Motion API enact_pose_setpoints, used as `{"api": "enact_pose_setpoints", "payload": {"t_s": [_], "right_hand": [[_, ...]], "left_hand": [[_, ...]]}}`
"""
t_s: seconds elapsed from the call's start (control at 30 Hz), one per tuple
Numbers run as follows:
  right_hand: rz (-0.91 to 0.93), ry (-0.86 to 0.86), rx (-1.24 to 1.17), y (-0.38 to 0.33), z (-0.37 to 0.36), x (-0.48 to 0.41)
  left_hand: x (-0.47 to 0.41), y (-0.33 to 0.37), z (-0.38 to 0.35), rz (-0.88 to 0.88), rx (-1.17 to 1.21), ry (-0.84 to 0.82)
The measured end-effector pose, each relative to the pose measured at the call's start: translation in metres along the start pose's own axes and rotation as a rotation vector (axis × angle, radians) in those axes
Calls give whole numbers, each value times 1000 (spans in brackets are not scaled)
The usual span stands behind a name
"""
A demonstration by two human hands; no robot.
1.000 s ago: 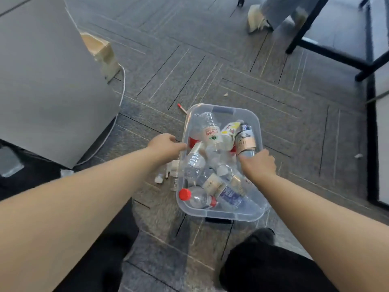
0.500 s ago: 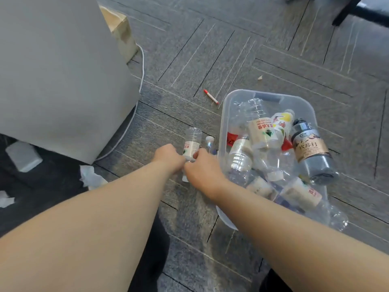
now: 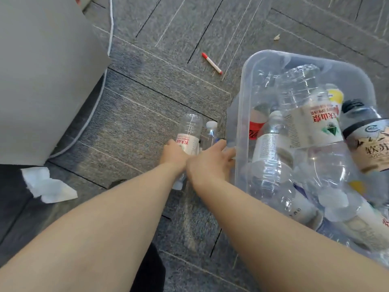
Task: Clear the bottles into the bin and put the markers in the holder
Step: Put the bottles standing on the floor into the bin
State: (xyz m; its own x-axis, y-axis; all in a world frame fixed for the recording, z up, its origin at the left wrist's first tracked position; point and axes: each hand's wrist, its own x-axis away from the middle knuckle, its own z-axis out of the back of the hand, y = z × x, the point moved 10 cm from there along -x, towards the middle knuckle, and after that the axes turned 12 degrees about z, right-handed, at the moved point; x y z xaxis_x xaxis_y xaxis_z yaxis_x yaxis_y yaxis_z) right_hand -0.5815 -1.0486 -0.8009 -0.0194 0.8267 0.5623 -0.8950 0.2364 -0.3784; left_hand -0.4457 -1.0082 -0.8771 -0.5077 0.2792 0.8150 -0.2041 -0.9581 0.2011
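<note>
Two bottles lie on the carpet just left of the clear plastic bin (image 3: 242, 98). My left hand (image 3: 173, 153) grips the clear bottle with a white and red label (image 3: 189, 133). Beside it, my right hand (image 3: 210, 161) lies over the lower part of a small bottle with a white cap (image 3: 211, 129), its fingertips against the bin wall. The bin holds several empty bottles, among them a large labelled one (image 3: 311, 116) and a dark one (image 3: 366, 131). A white marker with a red cap (image 3: 211, 63) lies on the floor beyond the bottles. No holder is in view.
A grey cabinet side (image 3: 42, 70) stands at the left, with a white cable (image 3: 110, 28) running along its foot. A crumpled tissue (image 3: 48, 186) lies at the lower left. My dark trouser leg (image 3: 147, 270) is at the bottom.
Both hands left the bin's sides and came together on the two bottles lying left of the bin. The view has swung left and moved closer to the floor.
</note>
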Motion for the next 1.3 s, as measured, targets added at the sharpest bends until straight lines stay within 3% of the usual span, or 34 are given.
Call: {"api": "enact_pose_setpoints", "payload": {"t_s": [0.17,0.43,0.63,0.87,0.97,1.13,1.3], "right_hand": [[-106,-17,-18,5,-22,-9],[-290,-5,-145,38,-58,-42],[-141,-38,-103,4,-39,-18],[134,-59,-280,-93,81,58],[220,-24,-375,-109,158,98],[282,67,-336,-62,269,141],[200,119,-278,25,328,157]], "left_hand": [[-19,-17,52,18,26,64],[-43,-46,87,-6,322,39],[-12,-53,100,52,373,58],[116,15,217,-96,275,238],[186,43,240,-164,354,255],[277,75,197,-250,368,98],[318,83,128,-163,439,-26]]}}
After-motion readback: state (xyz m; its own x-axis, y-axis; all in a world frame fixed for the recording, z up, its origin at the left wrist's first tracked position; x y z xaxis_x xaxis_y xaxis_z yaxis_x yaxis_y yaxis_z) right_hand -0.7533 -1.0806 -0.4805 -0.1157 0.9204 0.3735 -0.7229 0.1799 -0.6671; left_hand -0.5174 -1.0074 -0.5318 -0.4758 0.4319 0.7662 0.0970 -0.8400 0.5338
